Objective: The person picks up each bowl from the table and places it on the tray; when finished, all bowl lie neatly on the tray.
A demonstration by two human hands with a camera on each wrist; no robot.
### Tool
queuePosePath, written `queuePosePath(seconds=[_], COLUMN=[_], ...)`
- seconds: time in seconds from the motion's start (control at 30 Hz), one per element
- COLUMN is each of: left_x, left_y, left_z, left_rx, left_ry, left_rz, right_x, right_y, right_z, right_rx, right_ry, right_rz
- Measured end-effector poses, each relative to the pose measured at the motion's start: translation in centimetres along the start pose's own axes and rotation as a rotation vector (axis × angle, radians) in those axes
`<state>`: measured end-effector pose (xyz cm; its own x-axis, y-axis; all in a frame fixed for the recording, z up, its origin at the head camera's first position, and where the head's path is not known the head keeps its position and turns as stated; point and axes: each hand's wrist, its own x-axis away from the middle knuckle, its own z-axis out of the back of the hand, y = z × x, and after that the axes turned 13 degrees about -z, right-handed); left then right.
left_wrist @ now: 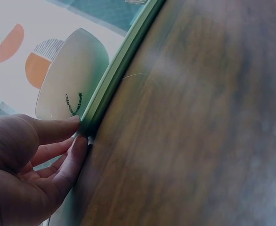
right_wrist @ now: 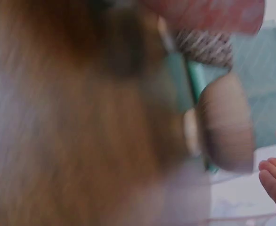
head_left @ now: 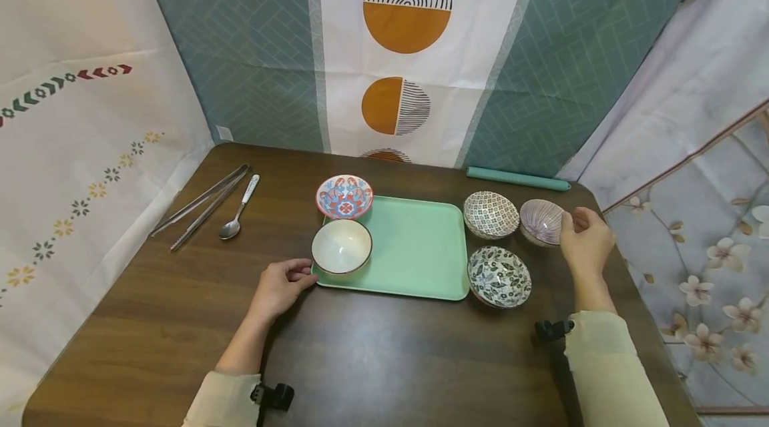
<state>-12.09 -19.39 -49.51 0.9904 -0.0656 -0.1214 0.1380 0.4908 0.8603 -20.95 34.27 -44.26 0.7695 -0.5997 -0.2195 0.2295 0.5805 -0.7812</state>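
Tray (head_left: 420, 253), pale green, lies flat on the tabletop (head_left: 372, 360), its long axis running left to right in front of the person, the right end slightly nearer. The left hand (head_left: 282, 288) pinches its near left corner in a narrow grip, thumb at the rim, fingertips below. The right hand (head_left: 587, 243) holds nothing; its grip is loose, thumb apart from the fingers, just beside the purple bowl (head_left: 541, 221), which sits mouth up beyond the tray's right end. From the right wrist, though blurred, a gap shows between hand and bowl.

Dark brown wood makes the surface. Teal-and-white cloth (head_left: 258, 33) hangs behind, embroidered cloth (head_left: 72, 113) to the left, a flowered panel (head_left: 721, 293) to the right.

A white bowl (head_left: 342, 246) stands on the tray's left end; a red bowl (head_left: 344, 196) covers the far left corner. The checked bowl (head_left: 490, 215) and leaf bowl (head_left: 499, 277) stand between the purple bowl and the tray. A teal rod (head_left: 518, 179) lies along the back edge. Tongs (head_left: 210, 209) and a spoon (head_left: 243, 203) lie at the left, slanting, well apart from either hand.
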Motion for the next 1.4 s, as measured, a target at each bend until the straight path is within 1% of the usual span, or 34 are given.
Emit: queuePosePath(seconds=[0.07, 0.23, 0.33, 0.43, 0.53, 0.7, 0.73, 0.83, 0.93, 1.03, 1.23, 1.3, 1.4], left_x=[0.1, 0.2, 0.3, 0.3, 0.2, 0.2, 0.3, 0.2, 0.2, 0.2, 0.1, 0.0, -0.3], left_y=[0.0, 0.0, 0.0, -0.1, -0.1, -0.1, -0.2, -0.1, -0.1, -0.1, -0.1, 0.0, 0.0], left_z=[0.0, 0.0, -0.1, -0.1, -0.2, -0.2, -0.2, -0.2, -0.3, -0.3, -0.2, -0.1, 0.0], left_rx=[-0.007, -0.012, -0.004, 0.002, 0.006, 0.016, 0.017, 0.020, 0.020, 0.020, 0.025, 0.028, 0.022], left_ry=[0.003, -0.001, -0.003, -0.007, -0.004, 0.000, -0.001, -0.002, -0.004, -0.004, -0.008, -0.007, -0.008], left_rz=[0.002, 0.002, 0.003, 0.005, 0.011, 0.009, 0.008, 0.010, 0.010, 0.010, 0.014, 0.012, 0.010], right_x=[-0.2, -0.5, -0.6, -0.8, -1.0, -1.2, -1.2, -1.3, -1.5, -1.8, -1.9, -1.8, -1.3], right_y=[1.1, 3.4, 4.1, 4.4, 4.4, 4.2, 4.2, 4.1, 3.8, 3.0, 0.2, -0.9, -2.6], right_z=[0.1, 0.1, 0.0, 0.1, 0.3, 0.6, 0.6, 0.9, 1.4, 2.0, 2.6, 2.7, 2.4], right_rx=[0.030, 0.137, 0.184, 0.202, 0.181, 0.151, 0.150, 0.166, 0.153, 0.149, 0.211, 0.182, 0.093], right_ry=[0.011, 0.028, 0.001, -0.024, -0.052, -0.128, -0.142, -0.150, -0.167, -0.180, -0.103, -0.136, -0.195], right_rz=[-0.018, -0.013, -0.044, -0.086, -0.129, -0.210, -0.219, -0.221, -0.207, -0.191, -0.123, -0.120, -0.121])
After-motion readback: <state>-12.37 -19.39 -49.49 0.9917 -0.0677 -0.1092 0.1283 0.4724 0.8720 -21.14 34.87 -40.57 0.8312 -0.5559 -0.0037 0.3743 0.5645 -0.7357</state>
